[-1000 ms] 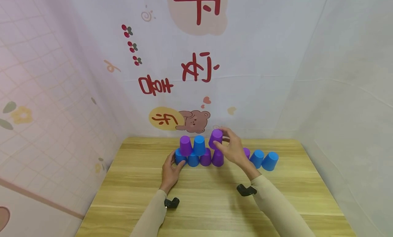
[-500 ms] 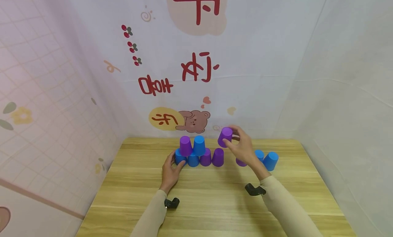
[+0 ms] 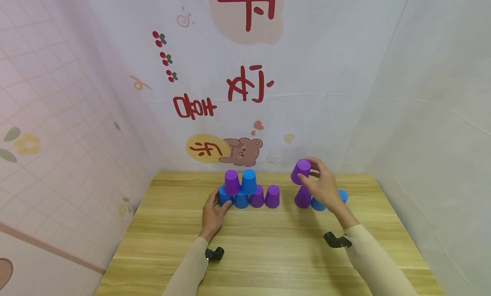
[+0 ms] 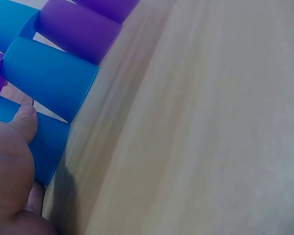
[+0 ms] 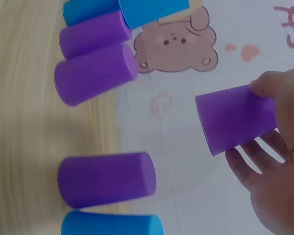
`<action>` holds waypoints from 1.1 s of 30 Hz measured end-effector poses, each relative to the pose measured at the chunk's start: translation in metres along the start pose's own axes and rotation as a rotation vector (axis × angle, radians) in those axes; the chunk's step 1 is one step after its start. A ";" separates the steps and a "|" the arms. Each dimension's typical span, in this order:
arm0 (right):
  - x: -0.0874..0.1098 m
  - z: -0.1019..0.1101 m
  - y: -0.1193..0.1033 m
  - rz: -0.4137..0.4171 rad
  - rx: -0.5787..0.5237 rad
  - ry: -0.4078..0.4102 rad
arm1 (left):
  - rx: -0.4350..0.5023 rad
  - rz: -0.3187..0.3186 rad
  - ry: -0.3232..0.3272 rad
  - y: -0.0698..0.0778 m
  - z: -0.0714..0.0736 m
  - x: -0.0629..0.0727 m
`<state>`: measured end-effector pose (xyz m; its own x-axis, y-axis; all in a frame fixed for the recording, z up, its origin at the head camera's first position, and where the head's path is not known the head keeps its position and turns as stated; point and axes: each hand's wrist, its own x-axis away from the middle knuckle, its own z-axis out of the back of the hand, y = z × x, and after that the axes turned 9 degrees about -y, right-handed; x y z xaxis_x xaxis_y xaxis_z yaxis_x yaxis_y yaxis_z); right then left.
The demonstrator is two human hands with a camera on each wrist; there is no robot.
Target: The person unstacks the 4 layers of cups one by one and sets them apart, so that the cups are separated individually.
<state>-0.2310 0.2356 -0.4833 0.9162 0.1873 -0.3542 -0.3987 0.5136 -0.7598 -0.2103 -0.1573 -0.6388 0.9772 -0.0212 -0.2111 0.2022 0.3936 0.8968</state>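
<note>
My right hand (image 3: pixel 323 184) grips an upside-down purple cup (image 3: pixel 300 172) by its sides, raised over another purple cup (image 3: pixel 303 197). In the right wrist view the held purple cup (image 5: pixel 235 117) hangs well apart from the cups standing on the table. My left hand (image 3: pixel 213 213) holds the leftmost blue cup (image 3: pixel 225 196) of a bottom row, thumb at its front. Beside it in that row stand a blue cup (image 3: pixel 241 200) and two purple cups (image 3: pixel 257 197). A purple cup (image 3: pixel 232 182) and a blue cup (image 3: pixel 249 182) form a second level above the row's left part.
On the right, blue cups (image 3: pixel 317 204) stand partly hidden behind my right hand and wrist. A wooden table (image 3: pixel 249 253) carries everything, with a printed white cloth (image 3: pixel 326 117) hanging at its back. A gap separates the left row from the right-hand cups.
My right hand has carried the purple cup rightward, from above the left row's rightmost purple cup to above the purple cup on the right. My left hand has stayed in place.
</note>
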 end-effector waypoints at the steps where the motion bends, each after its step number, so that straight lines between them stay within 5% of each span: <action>1: 0.001 0.003 0.001 0.001 0.002 0.007 | 0.001 0.003 -0.002 0.000 0.000 0.000; 33: 0.037 0.086 0.025 -0.080 0.056 0.126 | 0.045 0.034 -0.026 0.003 0.002 0.001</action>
<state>-0.2039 0.3272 -0.4682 0.9314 0.0385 -0.3619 -0.3181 0.5693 -0.7581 -0.2091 -0.1581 -0.6359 0.9848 -0.0322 -0.1705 0.1708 0.3528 0.9200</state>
